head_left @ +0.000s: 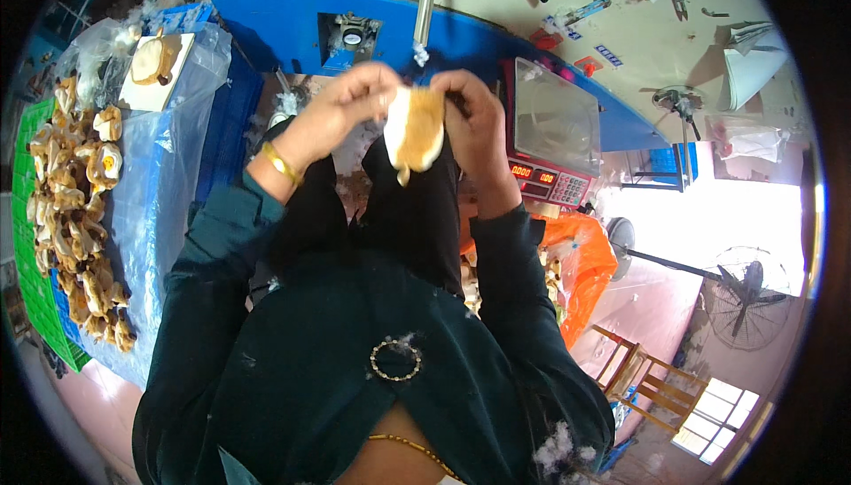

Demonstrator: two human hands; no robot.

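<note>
A small tan and white plush piece (417,135) hangs between my two hands, with a little tab at its lower end. My left hand (355,104) pinches its upper left edge. The upper right edge is in the closed fingers of my right hand (470,113). Just above the plush piece is the end of a metal tube (426,15), with a tuft of white fluff (421,55) at its tip. Whether the plush piece is stuffed, I cannot tell.
To the left, many plush pieces (80,192) lie heaped beside clear plastic sheeting (168,166). A red scale (550,179) stands at the right, near an orange bag (585,263). Ahead is a blue machine panel with a gauge (352,37). A fan (749,294) stands far right.
</note>
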